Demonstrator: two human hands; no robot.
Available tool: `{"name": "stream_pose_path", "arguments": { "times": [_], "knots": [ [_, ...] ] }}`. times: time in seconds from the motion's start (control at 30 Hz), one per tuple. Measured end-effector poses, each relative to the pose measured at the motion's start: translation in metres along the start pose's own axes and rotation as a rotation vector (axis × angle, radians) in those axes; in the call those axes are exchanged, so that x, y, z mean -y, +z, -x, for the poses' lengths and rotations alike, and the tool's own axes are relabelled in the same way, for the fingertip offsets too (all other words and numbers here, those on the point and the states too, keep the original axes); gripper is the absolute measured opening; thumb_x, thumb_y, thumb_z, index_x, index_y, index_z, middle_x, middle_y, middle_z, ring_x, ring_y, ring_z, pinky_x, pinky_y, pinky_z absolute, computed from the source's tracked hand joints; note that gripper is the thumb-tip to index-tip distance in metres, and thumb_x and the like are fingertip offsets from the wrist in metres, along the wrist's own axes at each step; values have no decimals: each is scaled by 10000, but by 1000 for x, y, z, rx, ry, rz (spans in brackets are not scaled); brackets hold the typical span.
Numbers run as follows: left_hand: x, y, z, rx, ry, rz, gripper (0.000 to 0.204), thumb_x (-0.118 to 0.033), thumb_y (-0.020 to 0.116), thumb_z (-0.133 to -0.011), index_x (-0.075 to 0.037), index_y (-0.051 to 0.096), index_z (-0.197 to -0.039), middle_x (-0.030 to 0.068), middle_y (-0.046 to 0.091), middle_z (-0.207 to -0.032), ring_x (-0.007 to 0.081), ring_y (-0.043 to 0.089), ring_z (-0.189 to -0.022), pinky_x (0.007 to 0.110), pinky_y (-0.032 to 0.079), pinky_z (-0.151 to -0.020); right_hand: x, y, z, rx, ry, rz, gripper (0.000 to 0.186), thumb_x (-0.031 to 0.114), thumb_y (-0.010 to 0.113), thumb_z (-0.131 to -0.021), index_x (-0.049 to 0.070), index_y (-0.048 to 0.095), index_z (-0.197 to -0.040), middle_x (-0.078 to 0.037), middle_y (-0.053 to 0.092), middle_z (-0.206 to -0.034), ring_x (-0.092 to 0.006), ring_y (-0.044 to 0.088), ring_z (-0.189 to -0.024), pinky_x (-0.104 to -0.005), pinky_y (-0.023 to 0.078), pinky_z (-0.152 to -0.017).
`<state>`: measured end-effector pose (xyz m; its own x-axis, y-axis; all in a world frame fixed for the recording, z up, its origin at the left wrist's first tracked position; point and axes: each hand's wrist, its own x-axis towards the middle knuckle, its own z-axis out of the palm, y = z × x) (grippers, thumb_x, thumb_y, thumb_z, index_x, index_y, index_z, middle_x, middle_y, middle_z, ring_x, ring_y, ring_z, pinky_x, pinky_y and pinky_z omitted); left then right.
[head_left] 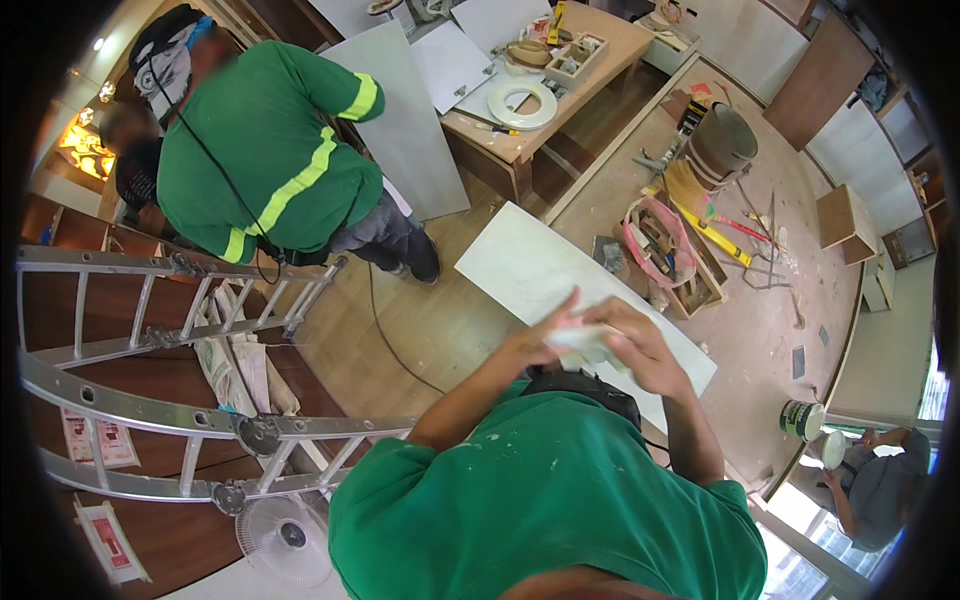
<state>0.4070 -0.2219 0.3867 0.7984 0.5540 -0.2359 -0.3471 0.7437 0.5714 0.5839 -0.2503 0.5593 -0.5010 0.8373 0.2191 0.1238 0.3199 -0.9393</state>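
Over a long white panel [530, 262], both of my hands come together in front of my chest. A small pale piece [588, 343], like folded paper or cloth, is between them; motion blur hides what exactly it is. My right hand [645, 345] curls over it from the right, fingers bent and closed on it. From the left, my left hand [540, 338] grips its other side, with one digit pointing up. The panel lies under and beyond my hands, its far left end and right end showing.
An aluminium ladder [190, 430] stands at the left, a fan [288, 535] below it. A co-worker in a green shirt [270, 150] is at the far left. A wooden table [610, 40] holds a white tape roll [522, 105]. Right: a tool box [695, 290], broom [685, 185], bucket [722, 145], another person [880, 490].
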Motion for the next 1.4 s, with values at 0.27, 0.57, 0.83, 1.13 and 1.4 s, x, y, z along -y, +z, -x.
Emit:
{"name": "stream_pose_path", "arguments": {
  "times": [0.27,0.57,0.83,1.13,1.4],
  "knots": [
    [3,74,21,-124,240,630,674,-627,362,-973,-72,531,-1316,133,624,-1203,275,601,-1118,469,477,-954,-48,-2,36,-53,-104,471,154,93,632,-863,5,665,-986,-164,589,-1150,-334,572,-1053,-417,466,-929],
    [44,-39,27,-896,314,141,398,-415,488,-986,-35,583,-917,74,602,-703,203,585,-621,337,504,-569,-79,40,69,140,134,200,513,223,674,-871,20,541,-1324,-177,521,-1355,-337,454,-1311,-430,385,-1099],
    [-67,-34,28,-138,429,494,541,-489,426,-978,-15,492,-1230,142,595,-1122,254,563,-1012,418,413,-965,-137,60,4,-385,627,-1089,693,525,499,-977,19,392,-1437,-135,464,-1424,-239,407,-1350,-428,383,-1088],
    [-78,-60,1,-486,333,-1114,570,-411,365,-1051,-19,363,-1464,189,384,-1450,315,295,-1396,429,282,-1122,-205,144,-99,-1046,435,-907,333,164,524,-978,44,567,-1286,-45,632,-1048,-132,592,-929,-269,470,-824],
    [-91,-100,-18,-281,8,-627,554,-410,409,-1044,-11,399,-1428,117,525,-1242,235,536,-1139,356,406,-1015,-174,147,-93,-950,590,-484,390,275,472,-992,-11,621,-1212,-102,638,-981,-174,578,-956,-332,458,-863]
  ]
}}
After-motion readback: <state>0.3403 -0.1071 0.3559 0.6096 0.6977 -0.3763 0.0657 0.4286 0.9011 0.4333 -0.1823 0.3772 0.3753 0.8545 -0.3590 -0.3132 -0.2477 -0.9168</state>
